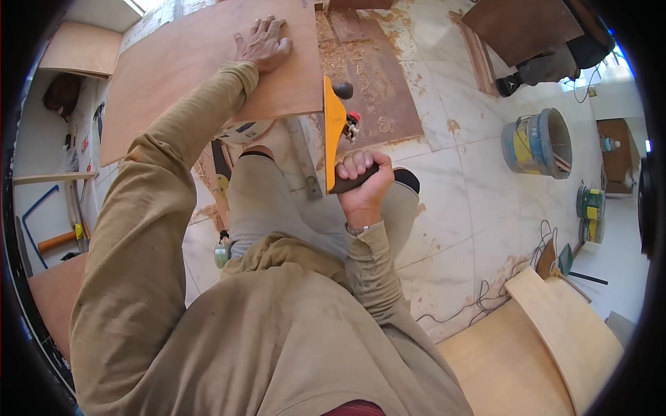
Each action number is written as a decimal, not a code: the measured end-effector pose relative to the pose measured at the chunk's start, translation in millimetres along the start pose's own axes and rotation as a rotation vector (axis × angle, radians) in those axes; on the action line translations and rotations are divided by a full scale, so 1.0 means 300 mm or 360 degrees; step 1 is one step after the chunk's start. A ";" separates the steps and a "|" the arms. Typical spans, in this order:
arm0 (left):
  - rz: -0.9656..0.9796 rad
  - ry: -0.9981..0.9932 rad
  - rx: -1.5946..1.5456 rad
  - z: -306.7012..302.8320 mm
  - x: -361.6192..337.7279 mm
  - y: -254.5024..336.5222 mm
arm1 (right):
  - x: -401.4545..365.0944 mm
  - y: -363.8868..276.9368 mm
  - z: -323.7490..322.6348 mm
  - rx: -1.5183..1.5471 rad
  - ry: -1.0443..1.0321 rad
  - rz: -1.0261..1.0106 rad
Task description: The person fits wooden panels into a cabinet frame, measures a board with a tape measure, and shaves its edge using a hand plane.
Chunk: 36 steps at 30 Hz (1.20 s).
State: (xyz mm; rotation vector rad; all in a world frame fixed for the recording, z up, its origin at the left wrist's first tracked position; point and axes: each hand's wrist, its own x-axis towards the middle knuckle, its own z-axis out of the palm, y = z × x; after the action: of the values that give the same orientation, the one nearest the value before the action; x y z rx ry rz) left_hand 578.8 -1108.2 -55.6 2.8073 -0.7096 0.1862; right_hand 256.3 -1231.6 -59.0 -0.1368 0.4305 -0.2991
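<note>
My left hand (261, 46) lies flat with its fingers spread on a large reddish-brown wooden board (187, 69). My right hand (363, 182) is wrapped round the dark rear handle of a yellow hand plane (334, 121). The plane is turned on its side along the board's right edge, near the corner, with its black front knob and red adjuster facing right. Whether its sole touches the edge cannot be made out. Beneath the board, a round container (248, 130) shows in part between my knees.
Wood shavings cover a brown panel (388, 90) on the tiled floor. A blue-grey bucket (538, 144) and green tins (590, 213) stand at right. Light boards (513, 360) and a cable (479, 301) lie lower right. An orange-handled saw (57, 241) is at left. Another person's foot (508, 84) shows upper right.
</note>
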 end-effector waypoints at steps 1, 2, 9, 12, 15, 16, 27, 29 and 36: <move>0.0004 0.0014 0.0016 0.009 -0.010 -0.002 | -0.075 -0.003 -0.010 -0.0024 0.0087 -0.0013; 0.0011 0.0037 0.0031 0.010 0.008 -0.004 | -0.114 -0.008 -0.018 -0.0042 0.0040 -0.0003; 0.0046 -0.0053 0.0062 -0.009 -0.011 0.003 | 0.095 0.010 0.046 -0.0077 0.0109 -0.0009; 0.0047 -0.0025 0.0083 -0.015 -0.001 -0.002 | -0.069 0.012 0.034 -0.0161 0.0156 -0.0008; 0.0065 -0.0041 0.0069 -0.022 0.003 0.002 | -0.155 0.034 0.029 -0.0277 0.0223 -0.0069; 0.0080 -0.0057 0.0062 -0.019 -0.004 0.000 | -0.048 0.040 0.047 -0.0168 0.0279 -0.0069; 0.0072 -0.0012 -0.0135 -0.027 -0.060 -0.027 | 0.006 0.047 0.014 -0.0408 0.0069 -0.0091; 0.0032 -0.0014 -0.0214 -0.070 -0.084 -0.013 | 0.023 -0.009 -0.011 -0.0653 -0.0029 -0.0082; 0.0015 -0.0010 -0.0406 -0.089 -0.103 -0.026 | -0.048 -0.102 0.201 -0.2415 -0.0040 -0.0585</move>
State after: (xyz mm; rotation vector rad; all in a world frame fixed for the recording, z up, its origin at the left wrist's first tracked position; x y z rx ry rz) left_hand 553.9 -1080.5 -37.0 2.5633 -0.6951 0.0817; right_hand 262.0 -1252.2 6.9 -1.7131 0.5299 -0.2726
